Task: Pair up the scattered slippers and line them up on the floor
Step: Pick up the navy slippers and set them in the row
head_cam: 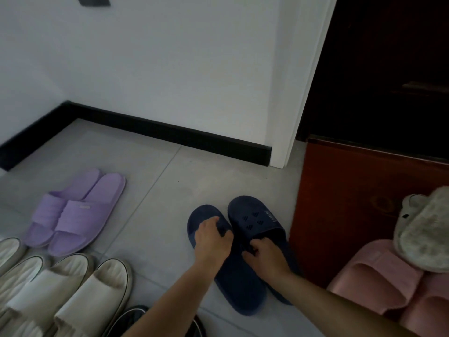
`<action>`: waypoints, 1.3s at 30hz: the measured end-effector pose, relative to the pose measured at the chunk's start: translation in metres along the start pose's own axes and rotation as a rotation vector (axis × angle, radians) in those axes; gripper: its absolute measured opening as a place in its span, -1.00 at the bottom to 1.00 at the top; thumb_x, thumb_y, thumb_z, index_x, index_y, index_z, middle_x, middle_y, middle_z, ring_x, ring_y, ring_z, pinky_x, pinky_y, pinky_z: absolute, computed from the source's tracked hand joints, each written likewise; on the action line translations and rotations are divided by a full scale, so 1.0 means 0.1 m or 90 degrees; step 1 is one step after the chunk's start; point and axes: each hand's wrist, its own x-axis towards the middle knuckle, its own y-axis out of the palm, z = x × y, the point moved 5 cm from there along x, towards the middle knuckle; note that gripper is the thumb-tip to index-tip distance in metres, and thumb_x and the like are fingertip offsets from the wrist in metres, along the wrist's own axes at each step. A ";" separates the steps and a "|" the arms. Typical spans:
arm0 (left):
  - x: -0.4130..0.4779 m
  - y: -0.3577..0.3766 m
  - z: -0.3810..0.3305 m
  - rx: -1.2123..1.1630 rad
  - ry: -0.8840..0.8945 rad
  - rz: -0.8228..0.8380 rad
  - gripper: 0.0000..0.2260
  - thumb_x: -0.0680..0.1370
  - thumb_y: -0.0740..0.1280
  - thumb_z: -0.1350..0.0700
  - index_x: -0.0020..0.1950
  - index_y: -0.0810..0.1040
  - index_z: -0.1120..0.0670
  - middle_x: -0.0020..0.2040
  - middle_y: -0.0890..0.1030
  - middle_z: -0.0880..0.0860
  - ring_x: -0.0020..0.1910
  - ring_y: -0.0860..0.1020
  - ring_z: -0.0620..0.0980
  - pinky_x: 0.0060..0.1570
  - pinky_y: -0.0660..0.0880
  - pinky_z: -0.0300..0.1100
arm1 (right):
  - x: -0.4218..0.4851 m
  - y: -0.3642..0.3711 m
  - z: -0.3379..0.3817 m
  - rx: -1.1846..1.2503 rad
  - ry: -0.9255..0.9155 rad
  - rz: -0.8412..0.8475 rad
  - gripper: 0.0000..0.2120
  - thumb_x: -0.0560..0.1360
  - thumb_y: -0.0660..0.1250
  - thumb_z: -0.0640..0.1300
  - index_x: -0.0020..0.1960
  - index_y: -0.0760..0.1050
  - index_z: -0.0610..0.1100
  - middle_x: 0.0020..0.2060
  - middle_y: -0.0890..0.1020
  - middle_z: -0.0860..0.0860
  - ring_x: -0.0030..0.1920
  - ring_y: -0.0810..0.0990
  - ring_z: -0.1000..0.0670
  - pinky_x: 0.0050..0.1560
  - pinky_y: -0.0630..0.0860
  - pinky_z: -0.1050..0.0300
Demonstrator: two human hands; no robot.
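Four cream slippers (65, 288) sit at lower left, two purple slippers (73, 212) paired beyond, two navy slippers (243, 251) side by side mid-floor. Your left hand (212, 242) grips one strap, your right hand (263, 256) the other's.

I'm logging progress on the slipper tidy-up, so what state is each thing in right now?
Navy slippers: side by side on the floor, a hand on each strap.
Left hand: grip on the left navy slipper.
Right hand: grip on the right navy slipper.
Purple slippers: paired, touching, on the floor.
Cream slippers: lined up side by side.
Pink slippers: together; grey fluffy slipper on top.
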 end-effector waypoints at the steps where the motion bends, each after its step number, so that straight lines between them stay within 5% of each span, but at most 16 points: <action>1: 0.03 0.03 -0.01 0.030 0.008 0.033 -0.79 0.52 0.32 0.09 0.14 0.52 0.08 0.24 0.54 0.15 0.16 0.53 0.11 0.17 0.48 -0.01 | 0.01 0.01 -0.01 -0.023 -0.014 -0.002 -0.77 0.50 0.31 0.00 -0.29 0.38 -0.02 -0.05 0.45 -0.08 -0.12 0.48 -0.01 -0.28 0.35 0.23; 3: 0.04 0.08 -0.04 0.106 0.032 0.085 -0.83 0.50 0.32 0.05 0.06 0.52 0.06 0.19 0.55 0.14 0.08 0.56 0.12 0.09 0.51 -0.01 | 0.02 0.03 -0.02 -0.033 -0.020 -0.004 -0.79 0.49 0.32 0.04 -0.23 0.43 -0.04 -0.02 0.44 -0.07 -0.11 0.47 0.00 -0.27 0.35 0.24; 6: 0.10 0.15 0.02 0.164 0.036 0.087 -0.60 0.50 0.31 -0.02 0.31 0.45 0.07 0.31 0.47 0.10 0.24 0.47 0.10 0.23 0.41 -0.06 | 0.09 0.04 -0.03 -0.020 -0.021 -0.032 -0.62 0.50 0.32 0.03 -0.39 0.23 0.00 -0.14 0.39 -0.04 -0.20 0.41 0.01 -0.42 0.17 0.34; 11: 0.14 0.19 0.09 0.168 0.031 0.089 -0.51 0.50 0.29 -0.07 0.41 0.36 0.01 0.43 0.35 0.07 0.41 0.31 0.09 0.38 0.28 -0.02 | 0.21 0.03 0.10 0.032 -0.022 -0.085 -0.58 0.57 0.23 0.00 -0.43 0.22 -0.04 -0.19 0.47 -0.13 -0.24 0.44 0.00 -0.41 0.22 0.22; 17: 0.19 0.18 0.11 0.135 0.035 0.087 -0.55 0.50 0.30 -0.02 0.37 0.42 0.03 0.39 0.39 0.09 0.34 0.40 0.10 0.32 0.37 -0.01 | 0.26 0.13 0.11 0.033 -0.039 -0.032 -0.64 0.51 0.30 -0.11 -0.39 0.23 -0.03 -0.17 0.40 -0.05 -0.19 0.44 0.00 -0.33 0.30 0.25; 22: 0.20 0.20 0.14 0.156 0.041 0.089 -0.53 0.50 0.28 -0.05 0.41 0.36 -0.02 0.43 0.34 0.07 0.39 0.32 0.09 0.37 0.30 -0.02 | 0.35 0.10 0.12 0.048 -0.030 -0.078 -0.56 0.50 0.32 -0.08 -0.46 0.20 -0.08 -0.42 0.34 0.02 -0.43 0.29 0.14 -0.48 0.13 0.30; 26: 0.23 0.17 0.12 0.158 0.041 0.113 -0.55 0.52 0.27 -0.04 0.40 0.37 0.01 0.42 0.35 0.09 0.39 0.32 0.11 0.37 0.30 0.00 | 0.36 0.06 0.13 0.022 -0.028 -0.085 -0.53 0.51 0.31 -0.07 -0.49 0.20 -0.10 -0.47 0.36 0.02 -0.44 0.32 0.11 -0.47 0.20 0.21; 30: 0.24 0.03 0.08 0.154 0.066 0.079 -0.76 0.50 0.29 0.00 0.12 0.47 0.06 0.21 0.51 0.11 0.21 0.46 0.13 0.17 0.44 0.01 | 0.27 0.00 0.16 -0.019 -0.056 -0.099 -0.52 0.50 0.31 -0.05 -0.50 0.20 -0.11 -0.45 0.35 0.02 -0.34 0.41 0.02 -0.31 0.29 0.12; 34: 0.18 -0.09 0.14 0.175 0.071 0.060 -0.53 0.55 0.22 -0.08 0.43 0.30 0.02 0.39 0.40 0.10 0.37 0.34 0.15 0.31 0.34 0.01 | 0.07 0.02 0.19 0.004 -0.083 -0.110 -0.50 0.49 0.33 -0.05 -0.52 0.18 -0.10 -0.49 0.35 0.03 -0.44 0.33 0.10 -0.38 0.24 0.15; 39: 0.05 -0.15 0.09 0.187 0.066 0.146 -0.57 0.57 0.11 -0.19 0.38 0.35 -0.03 0.27 0.50 0.15 0.21 0.48 0.18 0.18 0.45 0.06 | -0.39 0.16 0.32 -0.016 -0.164 -0.093 -0.49 0.48 0.35 -0.04 -0.55 0.18 -0.05 -0.59 0.32 0.11 -0.55 0.32 0.11 -0.48 0.21 0.26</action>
